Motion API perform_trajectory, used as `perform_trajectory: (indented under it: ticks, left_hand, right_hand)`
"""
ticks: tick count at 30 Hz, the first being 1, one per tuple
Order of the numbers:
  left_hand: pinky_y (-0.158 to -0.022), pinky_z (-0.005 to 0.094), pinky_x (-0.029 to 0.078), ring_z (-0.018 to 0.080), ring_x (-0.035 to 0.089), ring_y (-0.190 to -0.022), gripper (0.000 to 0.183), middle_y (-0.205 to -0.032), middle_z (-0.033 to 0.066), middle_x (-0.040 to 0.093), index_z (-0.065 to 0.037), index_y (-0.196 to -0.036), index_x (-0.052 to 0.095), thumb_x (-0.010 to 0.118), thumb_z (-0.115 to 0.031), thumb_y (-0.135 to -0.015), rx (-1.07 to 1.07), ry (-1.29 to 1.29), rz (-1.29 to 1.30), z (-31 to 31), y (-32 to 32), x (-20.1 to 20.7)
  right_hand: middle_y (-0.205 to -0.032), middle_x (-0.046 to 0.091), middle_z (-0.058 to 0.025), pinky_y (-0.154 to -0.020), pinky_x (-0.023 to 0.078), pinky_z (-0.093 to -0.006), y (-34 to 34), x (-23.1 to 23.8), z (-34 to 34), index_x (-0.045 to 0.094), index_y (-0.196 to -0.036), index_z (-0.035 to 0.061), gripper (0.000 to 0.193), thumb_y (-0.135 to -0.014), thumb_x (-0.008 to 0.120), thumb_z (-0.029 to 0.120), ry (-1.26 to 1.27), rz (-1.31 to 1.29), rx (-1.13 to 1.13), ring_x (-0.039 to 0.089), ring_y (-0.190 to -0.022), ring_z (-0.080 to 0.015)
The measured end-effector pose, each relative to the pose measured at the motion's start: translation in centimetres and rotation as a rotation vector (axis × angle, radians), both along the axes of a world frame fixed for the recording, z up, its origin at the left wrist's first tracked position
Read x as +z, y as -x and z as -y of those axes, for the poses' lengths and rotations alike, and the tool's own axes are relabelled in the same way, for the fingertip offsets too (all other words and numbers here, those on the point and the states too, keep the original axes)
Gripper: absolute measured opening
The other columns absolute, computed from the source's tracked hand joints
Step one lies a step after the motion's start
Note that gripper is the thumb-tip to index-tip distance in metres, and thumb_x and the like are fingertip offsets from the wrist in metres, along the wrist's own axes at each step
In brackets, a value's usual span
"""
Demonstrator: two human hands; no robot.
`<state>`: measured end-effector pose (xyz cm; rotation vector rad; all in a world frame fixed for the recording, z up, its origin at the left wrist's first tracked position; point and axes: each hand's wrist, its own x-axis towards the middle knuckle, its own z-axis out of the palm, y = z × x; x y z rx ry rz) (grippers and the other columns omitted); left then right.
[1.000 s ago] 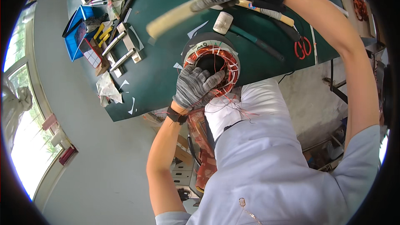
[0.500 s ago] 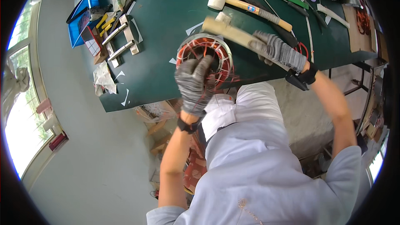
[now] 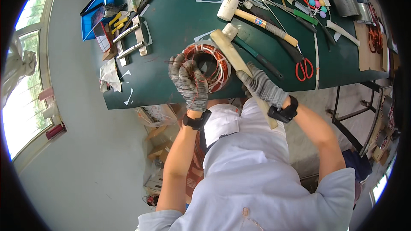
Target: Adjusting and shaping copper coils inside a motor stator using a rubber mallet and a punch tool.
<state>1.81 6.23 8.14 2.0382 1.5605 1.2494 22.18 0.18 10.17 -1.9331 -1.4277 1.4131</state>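
Observation:
A round motor stator (image 3: 223, 73) wound with red-brown copper wire stands near the table's front edge, its open bore facing up. My left hand (image 3: 188, 81), in a grey striped knit glove, is closed over its left rim, with thin loose copper wires across the fingers. My right hand (image 3: 262, 86), gloved alike, grips a flat pale wooden stick (image 3: 231, 51) around its middle. The stick slants, its far end next to the stator's right rim and its near end over my lap. Beyond it lies a dark-handled mallet (image 3: 257, 56) with a pale head, partly covered by the stick.
A white-headed mallet (image 3: 248, 15) lies farther back. Red-handled scissors (image 3: 304, 69) rest at the right, beside several long tools. On the left are a blue bin (image 3: 88, 28), wooden blocks with metal rods (image 3: 129, 50) and paper scraps (image 3: 110, 76).
My right hand has come left and nearer with the stick, which now slants more steeply beside the stator. My left hand has shifted from over the bore to the left rim.

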Motion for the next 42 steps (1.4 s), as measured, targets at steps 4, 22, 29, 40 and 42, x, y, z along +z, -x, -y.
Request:
perform_trajectory:
  ticks: [4, 22, 29, 40, 42]
  left_hand:
    - [-0.097, 0.0398, 0.029, 0.0291, 0.031, -0.119, 0.024, -0.123, 0.0175, 0.037, -0.001, -0.097, 0.054, 0.052, -0.020, -0.081, 0.203, 0.084, -0.059, 2.2, -2.6, 1.0]
    - [-0.092, 0.0349, 0.033, 0.0227, 0.039, -0.105, 0.053, -0.114, 0.0109, 0.037, -0.003, -0.115, 0.045, 0.065, -0.024, -0.071, -0.179, 0.241, 0.168, -0.5, 6.1, 2.0]
    - [-0.089, 0.0328, 0.041, 0.0263, 0.052, -0.100, 0.049, -0.106, 0.0140, 0.054, -0.005, -0.112, 0.051, 0.068, -0.021, -0.069, -0.416, 0.474, -0.144, -6.5, 2.2, 3.4]
    - [-0.072, 0.0261, 0.046, 0.0126, 0.055, -0.078, 0.023, -0.085, 0.0070, 0.060, -0.004, -0.093, 0.053, 0.045, -0.025, -0.090, -0.356, 0.719, 0.797, -7.3, 2.4, -0.5]
    - [-0.071, 0.0241, 0.046, 0.0116, 0.054, -0.075, 0.022, -0.084, 0.0079, 0.060, -0.004, -0.094, 0.051, 0.042, -0.023, -0.092, -0.397, 0.739, 0.811, -8.3, 3.5, -0.4]
  right_hand:
    - [-0.063, 0.051, -0.0020, -0.038, 0.042, -0.0212, -2.6, -1.1, -2.0, 0.042, -0.115, -0.0027, 0.057, -0.083, 0.053, 0.043, 0.208, -0.543, -0.321, 0.048, -0.044, -0.0087]
    - [-0.108, 0.051, -0.0234, -0.083, 0.042, -0.0396, -14.0, -7.0, -6.7, 0.049, -0.110, 0.0007, 0.057, -0.070, 0.067, 0.038, -0.339, 0.559, -0.063, 0.051, -0.098, -0.0357]
    - [-0.115, 0.045, -0.0228, -0.090, 0.037, -0.0413, -1.4, 1.9, -5.0, 0.043, -0.121, 0.0073, 0.070, -0.061, 0.070, 0.031, -0.679, 0.385, 0.212, 0.043, -0.107, -0.0388]
    - [-0.099, 0.057, -0.0087, -0.082, 0.044, -0.0306, 7.2, -1.7, -2.8, 0.052, -0.081, 0.0077, 0.006, -0.082, 0.047, 0.012, -0.589, -0.850, -0.884, 0.054, -0.091, -0.0177]
    - [-0.106, 0.056, -0.0110, -0.082, 0.046, -0.0325, 6.4, -1.7, -0.5, 0.051, -0.077, 0.0051, 0.004, -0.081, 0.048, 0.006, -0.488, -1.200, -1.042, 0.054, -0.096, -0.0210]
